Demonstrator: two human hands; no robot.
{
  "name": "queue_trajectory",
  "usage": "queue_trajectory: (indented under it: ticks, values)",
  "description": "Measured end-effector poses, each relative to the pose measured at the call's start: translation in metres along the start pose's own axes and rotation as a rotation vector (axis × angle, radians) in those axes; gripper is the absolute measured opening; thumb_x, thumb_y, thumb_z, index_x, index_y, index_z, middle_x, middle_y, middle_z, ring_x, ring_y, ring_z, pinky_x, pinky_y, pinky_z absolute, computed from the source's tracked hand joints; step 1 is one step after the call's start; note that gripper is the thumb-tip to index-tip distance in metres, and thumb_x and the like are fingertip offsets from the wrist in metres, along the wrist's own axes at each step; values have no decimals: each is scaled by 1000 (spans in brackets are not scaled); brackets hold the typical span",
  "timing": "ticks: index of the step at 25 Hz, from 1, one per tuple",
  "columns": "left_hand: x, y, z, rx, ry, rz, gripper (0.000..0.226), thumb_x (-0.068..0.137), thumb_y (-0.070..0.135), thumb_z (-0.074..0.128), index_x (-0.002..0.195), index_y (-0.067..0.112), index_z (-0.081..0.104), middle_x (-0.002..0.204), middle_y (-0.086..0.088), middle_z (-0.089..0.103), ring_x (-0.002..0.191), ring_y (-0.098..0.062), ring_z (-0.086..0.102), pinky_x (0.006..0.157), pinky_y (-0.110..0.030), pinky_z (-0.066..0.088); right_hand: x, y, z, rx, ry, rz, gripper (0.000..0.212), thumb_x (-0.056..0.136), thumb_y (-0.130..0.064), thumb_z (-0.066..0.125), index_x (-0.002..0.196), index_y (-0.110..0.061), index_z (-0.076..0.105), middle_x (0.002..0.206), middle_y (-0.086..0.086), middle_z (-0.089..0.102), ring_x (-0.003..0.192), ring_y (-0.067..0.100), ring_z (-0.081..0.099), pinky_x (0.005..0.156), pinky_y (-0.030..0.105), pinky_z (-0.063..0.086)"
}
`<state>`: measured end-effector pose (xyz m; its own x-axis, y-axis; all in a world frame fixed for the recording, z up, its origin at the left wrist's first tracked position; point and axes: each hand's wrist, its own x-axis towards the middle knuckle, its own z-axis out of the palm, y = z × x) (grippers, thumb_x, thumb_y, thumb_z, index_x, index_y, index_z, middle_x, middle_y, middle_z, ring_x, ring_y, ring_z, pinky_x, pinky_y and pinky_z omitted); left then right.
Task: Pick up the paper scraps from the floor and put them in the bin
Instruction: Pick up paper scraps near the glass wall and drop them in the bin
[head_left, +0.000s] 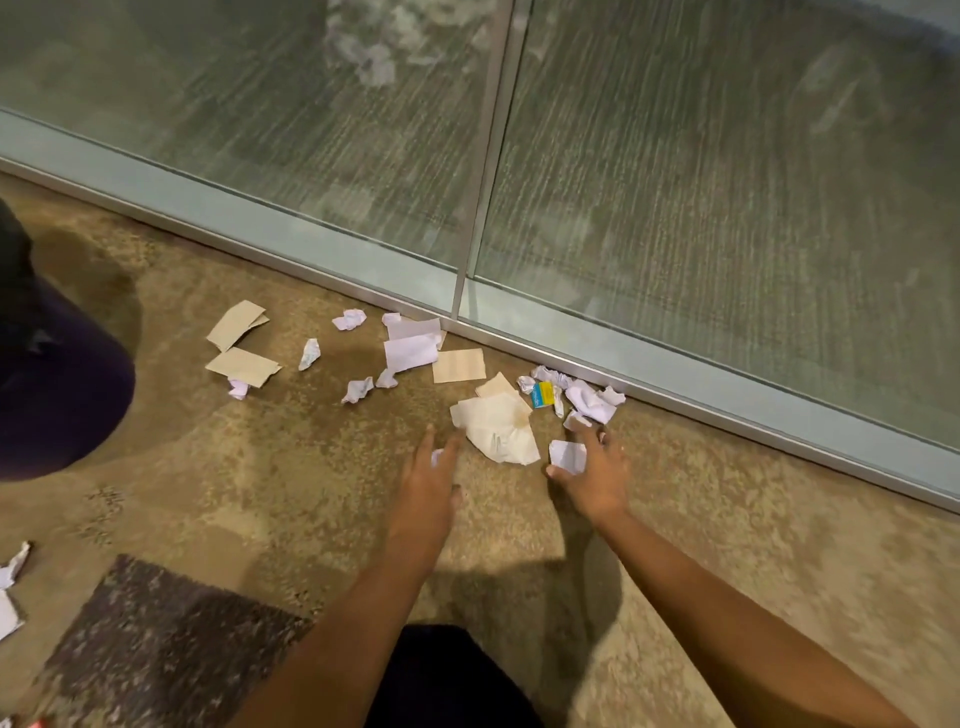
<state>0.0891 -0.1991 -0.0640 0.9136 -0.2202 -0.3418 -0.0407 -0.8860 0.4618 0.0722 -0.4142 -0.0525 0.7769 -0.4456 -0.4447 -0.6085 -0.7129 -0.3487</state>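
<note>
Several paper scraps lie on the tan carpet along the foot of a glass wall: brown card pieces (241, 345), white crumpled bits (349, 319), a large cream sheet (496, 428) and a white pile with a blue-yellow wrapper (543, 395). My left hand (431, 480) reaches forward with straight fingers over a tiny white scrap (436, 457), just left of the cream sheet. My right hand (597, 470) is right of that sheet, thumb and fingers curled round a small white scrap (567, 456). No bin is clearly visible.
The glass wall's metal base rail (675, 402) runs diagonally behind the scraps. A dark rounded object (57, 374) sits at the left edge. More white scraps (10, 587) lie at the lower left beside a darker carpet patch (166, 649). My dark-clothed knee (441, 680) is at the bottom.
</note>
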Motion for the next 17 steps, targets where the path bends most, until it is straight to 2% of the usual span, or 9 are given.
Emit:
queue_trajectory:
  ticks: [3, 5, 6, 7, 9, 10, 14, 15, 17]
  values:
    - [0, 0, 17, 14, -13, 80, 66, 92, 3, 51, 148, 26, 26, 159, -7, 8, 145, -29, 16, 113, -40, 33, -13, -9, 12, -177, 87, -205, 60, 85, -24, 68, 139, -31, 42, 149, 6, 33, 132, 30, 29, 106, 37, 34]
    - [-1, -7, 27, -3, 45, 105, 50, 92, 14, 50, 140, 20, 42, 154, -6, 28, 140, -25, 30, 113, -43, 33, -18, -6, 21, -242, 127, -263, 52, 88, -18, 64, 136, -24, 48, 143, 4, 41, 126, 28, 33, 101, 33, 36]
    - [-2, -9, 26, -19, 115, 84, 43, 89, 12, 53, 132, 15, 52, 145, -9, 43, 131, -26, 45, 107, -41, 41, -19, -4, 24, -228, 141, -245, 48, 87, -16, 65, 132, -23, 52, 139, 4, 45, 124, 28, 34, 98, 32, 38]
    - [-2, -9, 23, -74, 180, 53, 38, 83, 0, 58, 120, 9, 61, 131, -12, 56, 114, -28, 58, 95, -37, 50, -19, -3, 26, -197, 154, -211, 45, 86, -13, 65, 128, -23, 54, 135, 4, 47, 122, 27, 35, 93, 32, 41]
    - [0, -8, 15, -128, 278, 57, 35, 72, -17, 63, 100, 2, 69, 104, -14, 66, 83, -25, 65, 68, -28, 51, -19, -4, 28, -154, 181, -159, 44, 84, -9, 66, 124, -24, 57, 131, 4, 48, 121, 27, 36, 85, 31, 43]
    - [1, -4, 6, -182, 280, 59, 33, 72, -18, 63, 97, 1, 70, 98, -13, 66, 76, -22, 63, 62, -24, 46, -17, -4, 29, -148, 189, -144, 44, 83, -6, 66, 123, -23, 57, 130, 5, 47, 120, 27, 36, 82, 30, 43]
    - [15, 21, -11, -293, 313, 21, 22, 86, -3, 59, 107, 4, 64, 105, -3, 56, 78, -8, 56, 65, -11, 43, -2, -6, 27, -71, 125, -7, 43, 77, -2, 71, 117, -13, 62, 124, 11, 47, 117, 30, 42, 85, 33, 46]
    - [20, 28, -12, -268, 308, 21, 23, 86, -1, 61, 108, 6, 63, 110, -3, 55, 82, -7, 57, 68, -12, 47, 4, -5, 26, -52, 88, 30, 41, 75, -2, 73, 114, -10, 64, 122, 13, 48, 115, 31, 45, 86, 33, 48]
    - [30, 37, -10, -179, 243, 53, 27, 83, 1, 67, 107, 12, 64, 127, -5, 48, 95, -13, 60, 75, -25, 56, 11, -5, 23, -43, 39, 78, 35, 72, 0, 76, 105, -8, 67, 121, 14, 49, 110, 31, 48, 79, 28, 48]
